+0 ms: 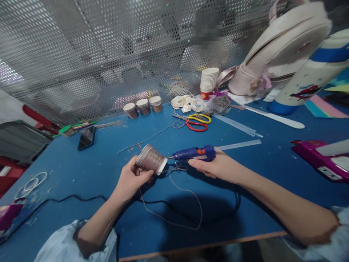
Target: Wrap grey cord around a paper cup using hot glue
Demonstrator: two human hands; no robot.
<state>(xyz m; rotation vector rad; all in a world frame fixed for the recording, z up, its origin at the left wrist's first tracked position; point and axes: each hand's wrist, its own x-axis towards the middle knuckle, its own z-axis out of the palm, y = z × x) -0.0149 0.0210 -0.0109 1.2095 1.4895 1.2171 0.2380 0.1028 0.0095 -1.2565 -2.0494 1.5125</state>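
My left hand (134, 177) holds a small paper cup (151, 159) tilted on its side. Grey-brown cord is wound round most of the cup, and a white band shows at its right end. My right hand (215, 165) is wrapped round a blue glue gun (194, 153) with a clear glue stick (238, 145) out of its back. The gun's nozzle is at the white end of the cup; whether they touch I cannot tell. A loose length of cord (200, 207) runs from the cup and loops over the blue table (109, 163).
Behind stand three wrapped cups (143, 107), stacked paper cups (209, 82), scissors (196, 126) and a metal mesh (109, 62). A phone (86, 138) lies left. On the right are a bottle (308, 76), a pale bag (286, 43) and a magenta device (321, 160). A black cable (73, 196) crosses the table.
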